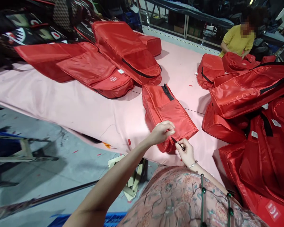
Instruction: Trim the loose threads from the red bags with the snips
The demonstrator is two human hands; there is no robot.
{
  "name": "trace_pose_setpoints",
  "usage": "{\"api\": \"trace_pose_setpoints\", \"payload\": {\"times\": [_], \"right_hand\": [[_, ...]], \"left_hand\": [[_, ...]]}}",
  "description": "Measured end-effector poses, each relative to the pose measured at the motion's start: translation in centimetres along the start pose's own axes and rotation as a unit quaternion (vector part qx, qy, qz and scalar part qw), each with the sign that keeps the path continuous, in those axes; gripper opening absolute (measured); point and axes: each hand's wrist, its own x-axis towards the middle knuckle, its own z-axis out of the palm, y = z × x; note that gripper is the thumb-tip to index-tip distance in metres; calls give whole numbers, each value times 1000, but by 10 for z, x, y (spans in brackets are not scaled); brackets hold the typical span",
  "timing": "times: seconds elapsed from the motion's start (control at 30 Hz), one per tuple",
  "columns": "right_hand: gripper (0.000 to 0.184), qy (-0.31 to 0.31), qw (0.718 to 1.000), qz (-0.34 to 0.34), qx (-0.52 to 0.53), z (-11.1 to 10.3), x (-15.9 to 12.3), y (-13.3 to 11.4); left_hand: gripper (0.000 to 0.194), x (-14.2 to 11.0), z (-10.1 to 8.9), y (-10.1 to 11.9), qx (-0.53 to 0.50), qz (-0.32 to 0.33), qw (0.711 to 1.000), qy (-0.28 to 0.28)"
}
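Note:
A red padded bag [167, 112] with a black zipper lies on the pink table [85, 107] in front of me. My left hand [162, 131] is closed, pinching the bag's near corner. My right hand [186, 151], with a bracelet at the wrist, is closed on a small dark tool [177, 142] whose tip touches the same corner, just below the left hand's fingers. I cannot make out exactly what the tool is.
Several red bags lie stacked at the back left [104, 63] and piled high at the right [257, 126]. A person in a yellow top [238, 41] handles bags at the far right end. Floor, cardboard scraps [130, 183] and a blue crate [111, 219] lie below.

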Motion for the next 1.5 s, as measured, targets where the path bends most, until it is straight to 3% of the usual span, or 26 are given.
{"api": "trace_pose_setpoints", "payload": {"times": [0.1, 0.23, 0.37, 0.5, 0.6, 0.7, 0.77, 0.83, 0.93, 1.03, 1.07, 1.17, 1.23, 1.3, 1.4, 1.5], "right_hand": [[23, 13, 999, -14, 28, 0, -1, 3], [26, 8, 998, -61, 1, 6, 0, 1], [47, -9, 989, -116, -95, 21, 8, 2], [37, 12, 973, -184, -139, 23, 19, 13], [34, 15, 965, -222, -139, 2, 28, 24], [34, 20, 958, -235, -164, -40, 39, 41], [35, 57, 957, -215, -187, -73, 48, 56], [36, 104, 956, -180, -205, -103, 58, 71], [40, 152, 958, -130, -207, -134, 68, 85], [43, 156, 962, -107, -196, -143, 71, 89], [43, 155, 963, -104, -192, -143, 70, 89], [43, 152, 965, -108, -182, -136, 66, 86], [40, 148, 964, -125, -181, -132, 65, 82], [39, 144, 958, -152, -198, -128, 67, 75], [42, 158, 928, -180, -286, -123, 84, 60], [46, 201, 892, -155, -373, -114, 122, 44]], "left_hand": [[35, 2, -21, -16, -5, -8, 999, 48], [38, 4, -43, -51, 197, -88, 967, 133], [48, 0, -39, -72, 293, -118, 937, 148], [48, -5, -27, -70, 334, -131, 916, 181], [48, -10, -12, -58, 353, -130, 904, 201], [47, -16, 14, -41, 364, -129, 897, 213], [46, -21, 29, -31, 356, -93, 905, 212], [41, -27, 34, -25, 326, -17, 923, 205], [35, -38, 10, -35, 275, 49, 928, 245], [36, -51, -37, -72, 270, -53, 896, 348], [43, -56, -52, -88, 262, -95, 892, 356], [56, -75, -83, -137, 198, -157, 921, 297], [50, -88, -90, -158, 167, -164, 936, 262], [43, -100, -89, -168, 159, -159, 937, 268], [28, -114, -85, -167, 157, -168, 916, 327], [14, -128, -74, -157, 170, -191, 886, 386]]}}
